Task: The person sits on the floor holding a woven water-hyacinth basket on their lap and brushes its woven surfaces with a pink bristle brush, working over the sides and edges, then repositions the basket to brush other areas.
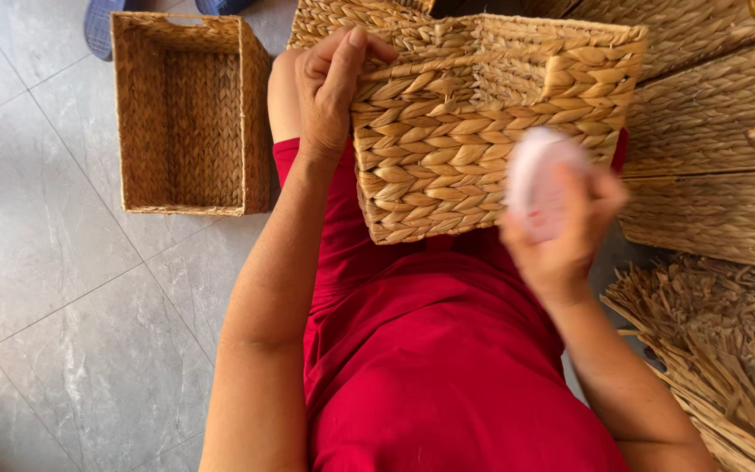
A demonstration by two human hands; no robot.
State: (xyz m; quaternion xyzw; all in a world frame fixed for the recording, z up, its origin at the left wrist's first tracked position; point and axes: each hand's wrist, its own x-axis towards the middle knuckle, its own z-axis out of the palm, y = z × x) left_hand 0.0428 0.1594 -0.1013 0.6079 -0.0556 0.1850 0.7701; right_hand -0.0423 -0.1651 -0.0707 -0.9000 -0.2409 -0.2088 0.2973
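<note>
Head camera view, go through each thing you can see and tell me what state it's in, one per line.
Woven basket on the lap: tipped on its side, steadied at its rim.
Left hand: gripping that basket's corner.
Right hand: closed around a pale pink object, blurred.
Second woven basket: upright on the tiled floor, nothing visible inside.
Stacked baskets: piled at right.
Dried straw: loose bundle.

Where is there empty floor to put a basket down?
The grey tiled floor is bare left of the person's red lap and in front of the open woven basket. The right side is crowded: stacked woven baskets and a bundle of dried straw.
</note>
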